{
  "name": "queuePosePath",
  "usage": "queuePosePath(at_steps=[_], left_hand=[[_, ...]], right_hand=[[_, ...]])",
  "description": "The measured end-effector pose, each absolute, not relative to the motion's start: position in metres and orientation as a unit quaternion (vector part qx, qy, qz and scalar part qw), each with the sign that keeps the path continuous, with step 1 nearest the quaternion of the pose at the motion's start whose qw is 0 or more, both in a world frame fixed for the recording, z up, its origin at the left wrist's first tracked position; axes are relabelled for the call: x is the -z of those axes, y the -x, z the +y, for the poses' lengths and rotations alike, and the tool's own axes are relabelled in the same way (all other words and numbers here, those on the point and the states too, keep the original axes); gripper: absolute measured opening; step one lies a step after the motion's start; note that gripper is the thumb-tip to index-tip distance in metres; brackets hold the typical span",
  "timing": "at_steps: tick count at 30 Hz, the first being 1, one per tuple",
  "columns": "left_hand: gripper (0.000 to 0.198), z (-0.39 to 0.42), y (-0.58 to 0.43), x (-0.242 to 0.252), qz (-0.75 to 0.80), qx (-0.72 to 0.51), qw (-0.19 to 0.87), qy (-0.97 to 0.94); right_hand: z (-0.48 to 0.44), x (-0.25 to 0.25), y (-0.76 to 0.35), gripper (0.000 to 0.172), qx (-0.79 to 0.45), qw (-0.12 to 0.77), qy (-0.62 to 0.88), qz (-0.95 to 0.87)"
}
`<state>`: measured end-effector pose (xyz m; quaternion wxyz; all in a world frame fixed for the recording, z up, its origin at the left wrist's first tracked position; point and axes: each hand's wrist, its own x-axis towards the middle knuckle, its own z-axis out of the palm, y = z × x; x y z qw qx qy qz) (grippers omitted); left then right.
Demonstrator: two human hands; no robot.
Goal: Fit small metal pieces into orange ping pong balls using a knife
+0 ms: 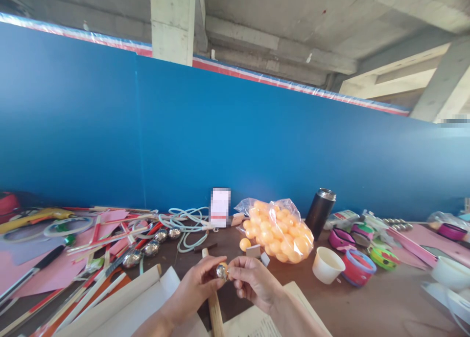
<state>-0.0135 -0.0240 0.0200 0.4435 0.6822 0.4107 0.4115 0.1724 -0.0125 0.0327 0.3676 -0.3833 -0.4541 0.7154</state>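
Observation:
Between the thumb and fingers of my left hand (194,284) is a small shiny metal ball (221,271), with a bit of orange showing behind its top. My right hand (255,280) is closed in a pinch at the ball's right side; what lies between its fingertips is too small to make out. Under my left hand a pale wooden stick (216,310) points away from me. Printed paper (253,323) lies beneath my right hand, and white sheets (147,303) lie beneath my left forearm.
A clear bag of orange balls (279,232) stands ahead, beside a black bottle (320,212). Paper cups (328,266) and colourful bands (358,267) are on the right. Left are metal balls (151,248), pale tubing (187,219) and striped sticks. A blue partition (227,131) closes the back.

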Motion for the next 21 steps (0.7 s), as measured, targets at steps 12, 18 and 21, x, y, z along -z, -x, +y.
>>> queuePosePath(at_steps=[12,18,21], left_hand=[[0.043,-0.0248,0.0126,-0.0208,0.413,-0.405,0.463,-0.671],[0.040,-0.0283,0.0117,-0.0229,0.411,-0.410,0.459,-0.672],[0.039,-0.0297,0.0109,-0.0217,0.405,-0.410,0.466,-0.672]], right_hand=[[-0.0132,-0.0350,-0.1692,0.022,-0.699,0.365,0.399,-0.468],[-0.0184,-0.0397,-0.1665,0.024,-0.689,0.367,0.414,-0.469],[-0.0197,-0.0411,-0.1664,0.023,-0.682,0.364,0.421,-0.475]])
